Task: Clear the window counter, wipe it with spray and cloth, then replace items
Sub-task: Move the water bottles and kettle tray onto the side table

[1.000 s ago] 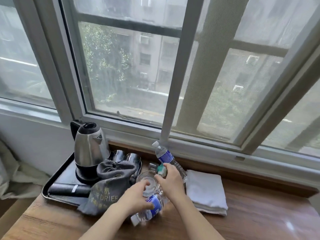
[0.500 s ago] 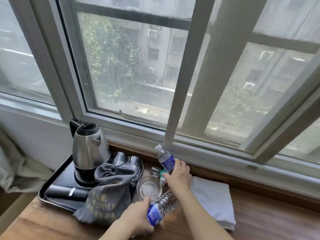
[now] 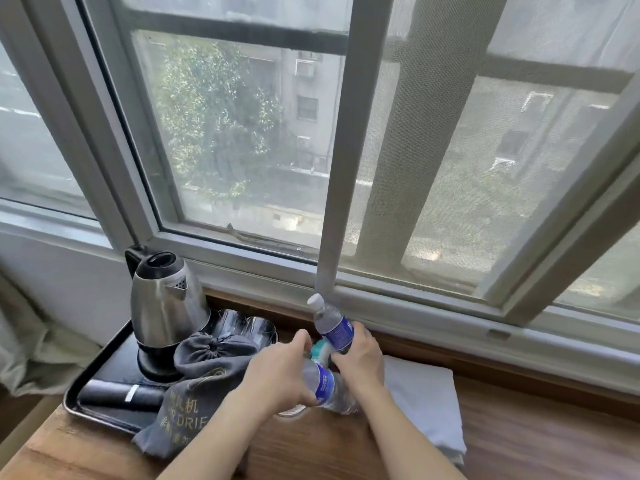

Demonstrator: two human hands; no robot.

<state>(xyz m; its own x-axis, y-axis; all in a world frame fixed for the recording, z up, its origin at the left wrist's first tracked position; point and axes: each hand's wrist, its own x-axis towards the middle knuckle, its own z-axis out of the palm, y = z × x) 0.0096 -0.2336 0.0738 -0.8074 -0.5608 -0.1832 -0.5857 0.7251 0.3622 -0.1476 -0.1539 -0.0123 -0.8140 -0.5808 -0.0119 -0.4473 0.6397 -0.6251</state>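
Left hand (image 3: pixel 277 374) has moved inward, two bottles — lower (image 3: pixel 323 386) in left fingers, upper (image 3: pixel 334 329) in right hand (image 3: pixel 360 358).

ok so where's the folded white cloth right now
In the head view the folded white cloth lies flat on the wooden counter right of centre, just below the window sill, partly hidden by the right hand and its forearm.

This looks like a hotel guest room. A black tray (image 3: pixel 104 368) on a wooden window counter (image 3: pixel 519 441) holds a steel kettle (image 3: pixel 162 299), glasses (image 3: pixel 242 327) and a grey drawstring bag (image 3: pixel 194 386) printed "DRIER". The window (image 3: pixel 242 150) overlooks apartment blocks and trees.
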